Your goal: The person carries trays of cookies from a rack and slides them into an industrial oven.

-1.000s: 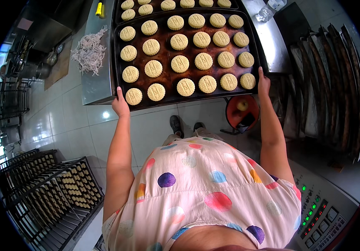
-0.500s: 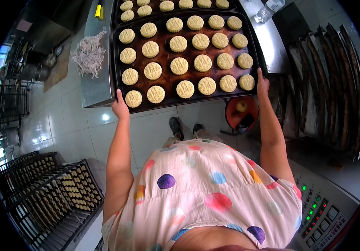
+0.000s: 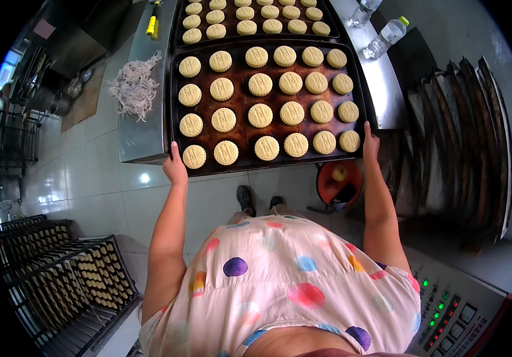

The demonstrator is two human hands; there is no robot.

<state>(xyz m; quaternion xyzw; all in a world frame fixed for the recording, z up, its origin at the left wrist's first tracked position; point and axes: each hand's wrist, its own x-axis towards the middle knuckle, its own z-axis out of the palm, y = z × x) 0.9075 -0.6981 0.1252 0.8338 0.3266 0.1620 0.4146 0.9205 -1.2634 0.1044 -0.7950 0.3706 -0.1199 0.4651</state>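
A dark baking tray [image 3: 245,136] carries rows of round, pale yellow pastries [image 3: 260,116] with stamped tops and fluted sides. At its near left corner my left hand [image 3: 175,166] grips the edge, thumb on the rim and fingers hidden beneath. The right side edge near the front is held by my right hand [image 3: 370,144], also thumb up. The tray's front overhangs the metal table [image 3: 143,140]. Directly behind lies a second tray [image 3: 232,41] of the same pastries, right up against the first one's far edge.
On the table's left are a heap of whitish shreds [image 3: 135,87] and a yellow-handled tool [image 3: 152,25]. Plastic bottles [image 3: 385,39] lie at its right. Below the tray's right front stands a red stool [image 3: 354,178]. Loaded racks [image 3: 77,279], upright stacked trays [image 3: 461,149] and a control panel [image 3: 455,309] surround me.
The table, trays and both hands now appear lower in the picture, and more of the far tray and a second bottle show. Both hands keep their hold on the near tray.
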